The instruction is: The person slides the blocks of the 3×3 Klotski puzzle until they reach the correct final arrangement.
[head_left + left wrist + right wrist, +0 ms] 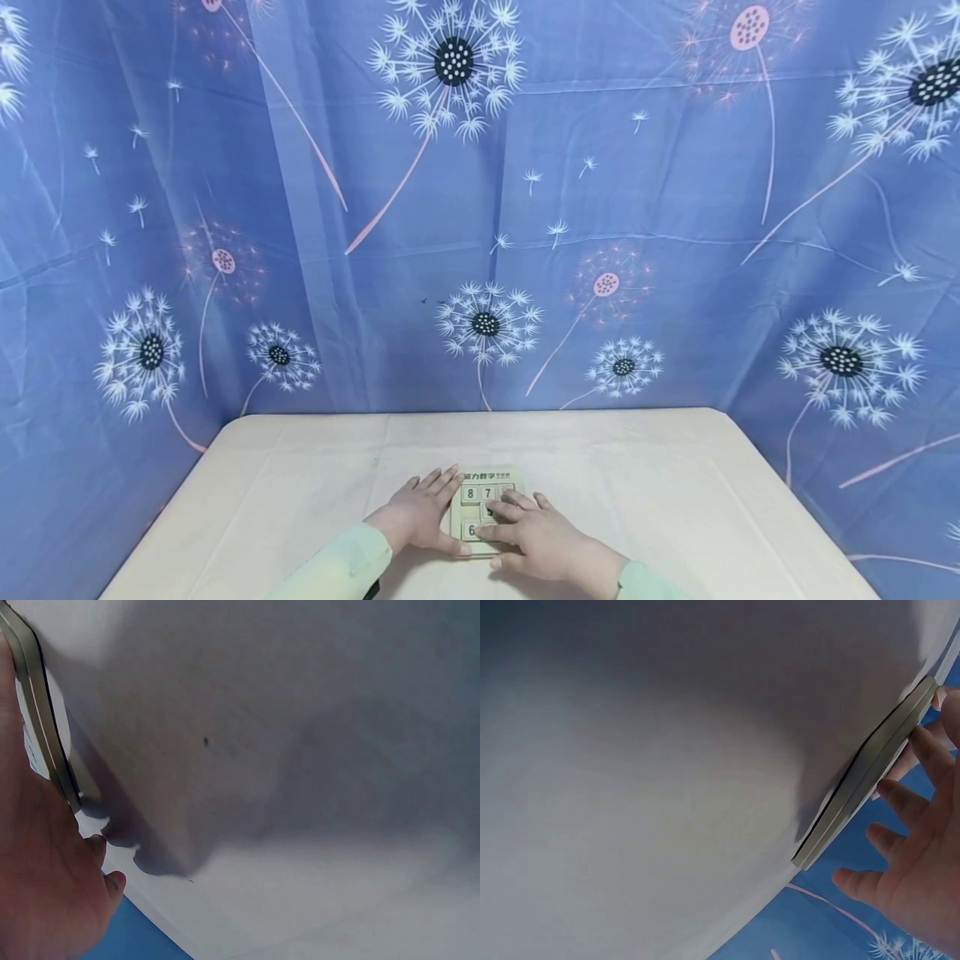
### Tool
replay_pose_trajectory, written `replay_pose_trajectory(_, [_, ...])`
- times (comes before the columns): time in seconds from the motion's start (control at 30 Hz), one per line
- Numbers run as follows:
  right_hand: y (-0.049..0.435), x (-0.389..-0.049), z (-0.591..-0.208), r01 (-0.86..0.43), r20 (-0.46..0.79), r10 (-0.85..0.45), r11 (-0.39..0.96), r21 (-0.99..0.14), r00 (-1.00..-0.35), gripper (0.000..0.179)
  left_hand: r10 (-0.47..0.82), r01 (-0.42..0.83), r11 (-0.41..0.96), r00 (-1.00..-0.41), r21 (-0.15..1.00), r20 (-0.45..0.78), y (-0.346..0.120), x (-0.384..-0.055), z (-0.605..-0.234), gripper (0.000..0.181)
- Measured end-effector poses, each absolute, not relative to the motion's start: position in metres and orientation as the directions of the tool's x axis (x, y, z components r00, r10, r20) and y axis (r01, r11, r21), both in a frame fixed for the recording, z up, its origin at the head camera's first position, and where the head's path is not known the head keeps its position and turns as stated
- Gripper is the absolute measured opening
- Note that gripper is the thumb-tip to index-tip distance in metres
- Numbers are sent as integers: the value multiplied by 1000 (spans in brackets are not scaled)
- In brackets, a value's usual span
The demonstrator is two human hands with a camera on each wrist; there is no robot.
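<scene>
A pale green number sliding puzzle [486,553] lies on the table, with dark Chinese print along its far edge. Tiles marked 8 [470,494], 7 [487,493] and 6 [470,530] show; the right hand covers others in part. My left hand [423,510] rests along the puzzle's left side, fingers extended toward the far corner and thumb at the near edge. Over the tiles lies my right hand [542,537], fingers spread, with fingertips on the middle and lower rows. In the right wrist view the puzzle's edge [866,776] shows beside the spread fingers [905,802].
A cream cloth covers the table [300,475]. Blue curtains [390,333] with a dandelion print stand behind it and along both sides. Pale green sleeves [337,562] cover both forearms.
</scene>
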State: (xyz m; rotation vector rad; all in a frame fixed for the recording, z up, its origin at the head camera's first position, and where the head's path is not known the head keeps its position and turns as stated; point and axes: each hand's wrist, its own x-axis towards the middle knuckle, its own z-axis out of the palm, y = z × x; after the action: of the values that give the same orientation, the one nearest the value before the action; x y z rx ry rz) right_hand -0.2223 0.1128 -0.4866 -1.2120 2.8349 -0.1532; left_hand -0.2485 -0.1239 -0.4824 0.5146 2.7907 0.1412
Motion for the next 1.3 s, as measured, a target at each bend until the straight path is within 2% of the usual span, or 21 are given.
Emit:
replay_pose_trajectory(0.5, [115, -218, -483, -728, -10, -730, 682, -73, -683, 49, 370, 343, 929, -887, 140, -275, -123, -249, -483, 111])
replay_pose_trajectory(0.77, [118, -224, -479, -739, 15, -741, 667, -96, -671, 48, 366, 337, 930, -887, 147, -282, -124, -249, -484, 110])
replay_pose_trajectory(1.1, [113, -240, -479, -700, 68, -700, 693, -173, -711, 50, 372, 349, 928, -886, 132, -277, -125, -250, -486, 111])
replay_pose_trajectory(1.3, [107, -247, -479, -675, 70, -675, 716, -175, -734, 54, 367, 337, 930, -886, 150, -285, -125, -250, -485, 110])
